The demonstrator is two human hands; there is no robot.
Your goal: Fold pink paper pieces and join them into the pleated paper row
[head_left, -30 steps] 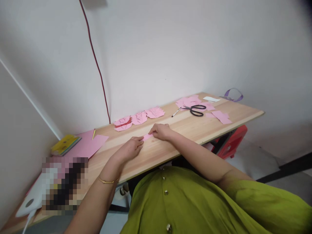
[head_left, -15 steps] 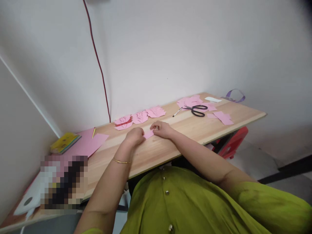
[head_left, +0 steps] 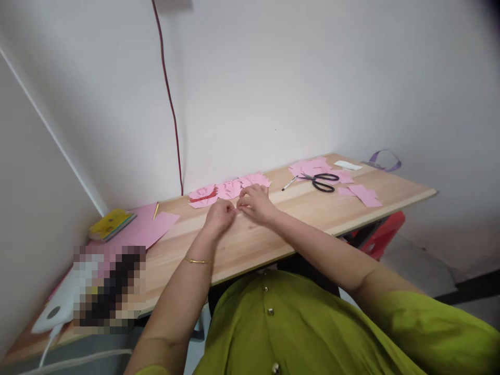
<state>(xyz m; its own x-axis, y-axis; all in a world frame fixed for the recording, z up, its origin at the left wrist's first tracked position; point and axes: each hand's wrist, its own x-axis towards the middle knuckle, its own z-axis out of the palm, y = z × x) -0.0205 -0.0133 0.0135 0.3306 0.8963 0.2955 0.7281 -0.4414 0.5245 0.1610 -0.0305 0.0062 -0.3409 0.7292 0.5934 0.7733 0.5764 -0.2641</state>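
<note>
My left hand (head_left: pixel 219 214) and my right hand (head_left: pixel 253 202) are together above the middle of the wooden table (head_left: pixel 297 216), fingertips nearly touching. Both are curled in a pinch. Between them sits a small pink paper piece, almost wholly hidden by the fingers. A gold bangle (head_left: pixel 197 260) circles my left wrist. Just behind the hands lies a row of folded pink paper pieces (head_left: pixel 228 188) near the wall.
Black scissors (head_left: pixel 323 180) and a pen (head_left: pixel 289 183) lie at the right among loose pink paper scraps (head_left: pixel 363 194). A pink sheet (head_left: pixel 150 226), a pencil (head_left: pixel 155 210) and a yellow pad (head_left: pixel 110 223) sit at the left. A red cable (head_left: pixel 172 104) runs down the wall. A red stool (head_left: pixel 380 237) stands under the table.
Both hands came up off the table surface and drew together, away from me toward the row of pink pieces. The small pink piece that lay flat is now hidden between the fingers.
</note>
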